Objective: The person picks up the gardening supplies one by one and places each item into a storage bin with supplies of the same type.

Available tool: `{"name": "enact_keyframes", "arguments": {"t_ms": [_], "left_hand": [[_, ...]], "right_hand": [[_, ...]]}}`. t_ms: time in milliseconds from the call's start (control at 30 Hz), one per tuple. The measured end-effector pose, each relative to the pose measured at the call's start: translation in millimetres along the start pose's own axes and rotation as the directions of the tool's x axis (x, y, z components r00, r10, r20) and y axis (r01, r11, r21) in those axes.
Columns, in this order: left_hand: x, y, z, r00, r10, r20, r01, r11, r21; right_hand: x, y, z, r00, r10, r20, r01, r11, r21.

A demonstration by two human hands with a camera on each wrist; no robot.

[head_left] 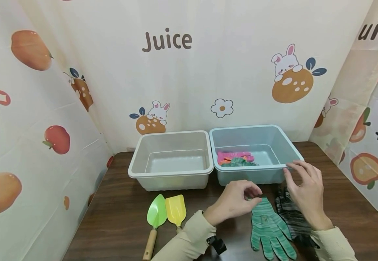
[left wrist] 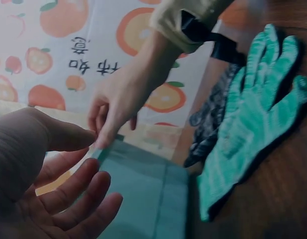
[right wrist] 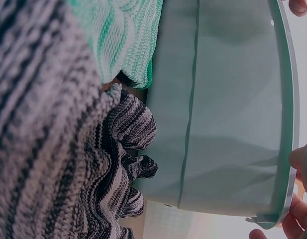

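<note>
My right hand (head_left: 306, 192) is at the front right corner of the light blue bin (head_left: 247, 176), pinching its rim (right wrist: 287, 129) between thumb and fingers. In front of that bin hovers my left hand (head_left: 236, 198), fingers loosely bent and nothing in them. Beneath it a green striped knit glove (head_left: 270, 228) lies flat, fingers toward me. A black and grey knit glove (head_left: 288, 208) lies beside it, partly hidden under my right hand and forearm. Inside the blue bin, a pink glove (head_left: 234, 155), something orange and a green knit glove (head_left: 239, 162) are bunched at the left.
A pale grey bin (head_left: 170, 177) stands left of the blue one, their rims side by side. On the dark wooden table (head_left: 110, 224) lie a green trowel (head_left: 157, 214) with a wooden handle and a yellow shovel (head_left: 176, 210), its handle behind my left sleeve. Printed curtains surround the table.
</note>
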State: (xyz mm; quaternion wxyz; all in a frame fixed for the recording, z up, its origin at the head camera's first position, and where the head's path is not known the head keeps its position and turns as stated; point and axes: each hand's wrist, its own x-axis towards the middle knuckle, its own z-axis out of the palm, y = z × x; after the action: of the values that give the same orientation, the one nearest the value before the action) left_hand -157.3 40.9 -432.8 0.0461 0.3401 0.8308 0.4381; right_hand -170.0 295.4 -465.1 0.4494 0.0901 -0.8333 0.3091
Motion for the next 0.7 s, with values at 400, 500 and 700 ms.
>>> {"name": "enact_keyframes", "arguments": {"t_ms": [400,500,700], "left_hand": [[-5.9,-10.0,21.3,0.987,0.013,0.159,-0.045,0.978,0.201],[-3.2,-10.1,23.7,0.985,0.052,0.162,-0.086,0.974,0.211],[0.8,-8.2,30.2,0.982,0.069,0.174,-0.105,0.973,0.204]], "right_hand": [[-4.0,-1,0,1.000,0.005,0.007,-0.005,1.000,0.004],[-1.9,-1,0,1.000,-0.002,0.000,0.002,1.000,0.005],[0.6,-1,0,1.000,0.010,0.007,-0.010,1.000,-0.001]]}}
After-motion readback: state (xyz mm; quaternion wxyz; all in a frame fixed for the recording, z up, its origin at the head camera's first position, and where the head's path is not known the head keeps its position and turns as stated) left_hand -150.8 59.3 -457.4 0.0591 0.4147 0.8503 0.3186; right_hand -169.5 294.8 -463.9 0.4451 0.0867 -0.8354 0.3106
